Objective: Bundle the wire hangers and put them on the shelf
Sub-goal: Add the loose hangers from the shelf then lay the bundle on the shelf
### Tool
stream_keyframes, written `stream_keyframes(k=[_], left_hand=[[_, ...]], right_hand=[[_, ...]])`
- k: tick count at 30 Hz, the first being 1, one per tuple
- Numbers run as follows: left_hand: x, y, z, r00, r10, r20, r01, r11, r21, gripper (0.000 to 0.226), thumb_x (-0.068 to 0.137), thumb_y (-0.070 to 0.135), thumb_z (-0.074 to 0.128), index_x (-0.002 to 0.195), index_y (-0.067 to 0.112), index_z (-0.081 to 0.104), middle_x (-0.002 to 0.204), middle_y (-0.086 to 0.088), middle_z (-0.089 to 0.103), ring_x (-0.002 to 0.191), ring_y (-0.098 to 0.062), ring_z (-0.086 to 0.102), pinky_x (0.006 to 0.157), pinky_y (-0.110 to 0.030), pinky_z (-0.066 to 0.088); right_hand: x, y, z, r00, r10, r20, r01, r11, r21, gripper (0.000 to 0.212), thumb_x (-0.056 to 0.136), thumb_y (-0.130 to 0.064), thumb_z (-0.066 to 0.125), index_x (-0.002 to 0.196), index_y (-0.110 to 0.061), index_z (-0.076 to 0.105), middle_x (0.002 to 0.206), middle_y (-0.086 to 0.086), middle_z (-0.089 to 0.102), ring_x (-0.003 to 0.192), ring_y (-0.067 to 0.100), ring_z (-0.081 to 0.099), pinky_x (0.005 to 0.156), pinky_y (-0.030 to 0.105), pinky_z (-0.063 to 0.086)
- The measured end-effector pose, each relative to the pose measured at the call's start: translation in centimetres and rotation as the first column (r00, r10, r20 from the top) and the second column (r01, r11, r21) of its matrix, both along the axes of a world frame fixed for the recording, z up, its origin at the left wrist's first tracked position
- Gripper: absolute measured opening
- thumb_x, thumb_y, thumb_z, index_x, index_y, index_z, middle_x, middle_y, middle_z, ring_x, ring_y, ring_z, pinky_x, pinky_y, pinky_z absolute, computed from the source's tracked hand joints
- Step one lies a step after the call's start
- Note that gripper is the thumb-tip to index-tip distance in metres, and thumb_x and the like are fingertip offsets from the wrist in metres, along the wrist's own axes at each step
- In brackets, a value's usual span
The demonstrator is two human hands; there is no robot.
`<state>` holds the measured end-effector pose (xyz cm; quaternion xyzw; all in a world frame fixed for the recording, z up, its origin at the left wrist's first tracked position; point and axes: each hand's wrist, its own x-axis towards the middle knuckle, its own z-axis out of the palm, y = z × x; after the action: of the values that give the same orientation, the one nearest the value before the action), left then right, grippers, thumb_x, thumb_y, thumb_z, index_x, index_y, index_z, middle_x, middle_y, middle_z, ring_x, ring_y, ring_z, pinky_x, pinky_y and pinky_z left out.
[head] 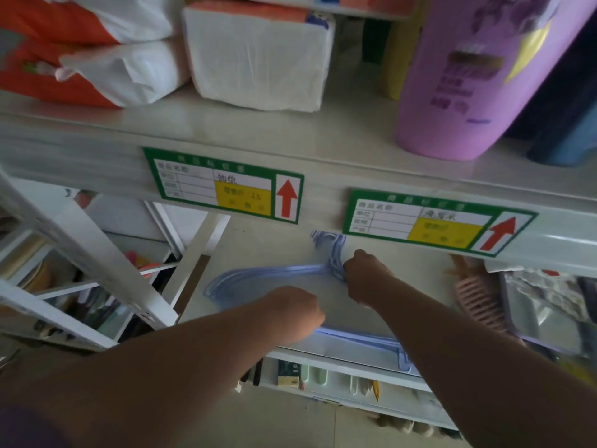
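Note:
A stack of light blue hangers [258, 273] lies flat on the pale lower shelf [268, 240], hooks pointing to the back under the upper shelf's front rail. My right hand [363, 276] grips the stack at the neck, just below the hooks. My left hand [298, 313] is curled over the stack's bottom bar near the shelf's front edge; its fingers are hidden, so the grip cannot be seen clearly. The right end of the bar sticks out past the shelf edge between my forearms.
Pink combs [478, 302] and a foil packet [542, 305] lie to the right on the same shelf. Above, the upper shelf holds tissue packs [258, 59] and a purple bucket [468, 76]. Two green price labels [223, 185] hang on its rail. A white rack [80, 253] stands left.

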<state>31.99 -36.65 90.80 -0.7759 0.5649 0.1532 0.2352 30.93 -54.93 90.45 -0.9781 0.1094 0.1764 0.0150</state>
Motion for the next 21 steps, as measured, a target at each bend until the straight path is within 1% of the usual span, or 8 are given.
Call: stream_keyframes(k=[1,3,4,6,9,12,16,21], left_hand=[[-0.7,-0.4,0.1,1.0,0.022,-0.013,-0.022,1.0,0.008,0.023,0.087,-0.009,0.057,0.105,0.0,0.069,0.093,-0.016,0.068,0.083,-0.035,0.068,0.061,-0.037,0.046],[-1.7,-0.6,0.2,0.998,0.062,-0.015,-0.061,0.998,0.013,0.024,0.086,-0.01,0.058,0.104,0.001,0.069,0.083,-0.012,0.062,0.077,-0.033,0.064,0.061,-0.037,0.046],[-1.9,-0.7,0.3,0.997,0.078,-0.01,-0.077,0.997,0.003,0.024,0.086,-0.01,0.058,0.103,0.001,0.07,0.085,-0.012,0.063,0.077,-0.033,0.065,0.062,-0.037,0.048],[-2.0,-0.6,0.7,0.993,0.113,-0.015,-0.114,0.993,-0.01,0.023,0.087,-0.008,0.058,0.104,0.001,0.071,0.097,-0.017,0.07,0.086,-0.036,0.069,0.063,-0.039,0.049],[-1.7,-0.1,1.3,0.991,0.133,-0.023,-0.132,0.991,0.01,0.021,0.09,-0.005,0.057,0.106,0.001,0.069,0.103,-0.018,0.069,0.091,-0.038,0.069,0.066,-0.04,0.051],[-1.1,0.9,1.4,0.989,0.144,-0.024,-0.145,0.989,-0.022,0.021,0.087,-0.003,0.058,0.103,0.004,0.07,0.101,-0.016,0.066,0.085,-0.036,0.068,0.062,-0.037,0.048],[-0.8,2.5,1.0,0.991,0.13,0.006,-0.13,0.991,-0.039,0.021,0.083,-0.004,0.058,0.095,0.004,0.072,0.091,-0.015,0.07,0.077,-0.035,0.068,0.058,-0.035,0.047],[-1.0,2.4,1.3,0.989,0.149,0.014,-0.149,0.988,-0.026,0.021,0.084,-0.006,0.057,0.096,0.002,0.073,0.092,-0.017,0.072,0.08,-0.038,0.07,0.061,-0.038,0.05]], right_hand=[[-0.2,0.0,-0.1,1.0,0.0,-0.002,0.0,1.0,-0.001,0.032,0.09,-0.012,0.064,0.122,-0.012,0.07,0.13,0.013,0.051,0.123,0.036,0.06,0.102,0.043,0.056],[-0.7,0.0,-0.1,1.0,-0.008,-0.001,0.008,1.0,0.02,0.032,0.089,-0.013,0.063,0.121,-0.014,0.069,0.129,0.013,0.055,0.123,0.035,0.061,0.1,0.042,0.056],[-0.9,-0.1,0.0,1.0,-0.011,-0.002,0.011,0.999,0.038,0.032,0.089,-0.014,0.063,0.121,-0.014,0.068,0.129,0.013,0.058,0.123,0.034,0.062,0.099,0.04,0.056],[-1.4,-0.2,0.1,1.0,-0.013,-0.002,0.013,0.998,0.061,0.034,0.088,-0.018,0.063,0.121,-0.014,0.067,0.129,0.012,0.064,0.124,0.033,0.063,0.098,0.036,0.055],[-1.8,-0.5,0.1,1.0,0.0,0.003,0.0,1.0,0.027,0.035,0.089,-0.02,0.063,0.123,-0.017,0.067,0.13,0.01,0.065,0.125,0.031,0.063,0.097,0.038,0.056],[-2.0,-0.7,-0.1,1.0,0.017,-0.002,-0.017,0.999,-0.032,0.031,0.092,-0.017,0.065,0.122,-0.016,0.069,0.13,0.01,0.067,0.124,0.031,0.065,0.098,0.038,0.056],[-2.0,-1.0,-0.7,1.0,0.015,0.018,-0.014,0.998,-0.061,0.028,0.092,-0.015,0.066,0.119,-0.014,0.072,0.126,0.011,0.069,0.119,0.032,0.068,0.096,0.038,0.057],[-1.9,-1.1,-1.2,0.998,-0.018,0.057,0.021,0.998,-0.052,0.028,0.097,-0.017,0.06,0.121,-0.013,0.073,0.126,0.012,0.069,0.119,0.033,0.068,0.097,0.038,0.056]])
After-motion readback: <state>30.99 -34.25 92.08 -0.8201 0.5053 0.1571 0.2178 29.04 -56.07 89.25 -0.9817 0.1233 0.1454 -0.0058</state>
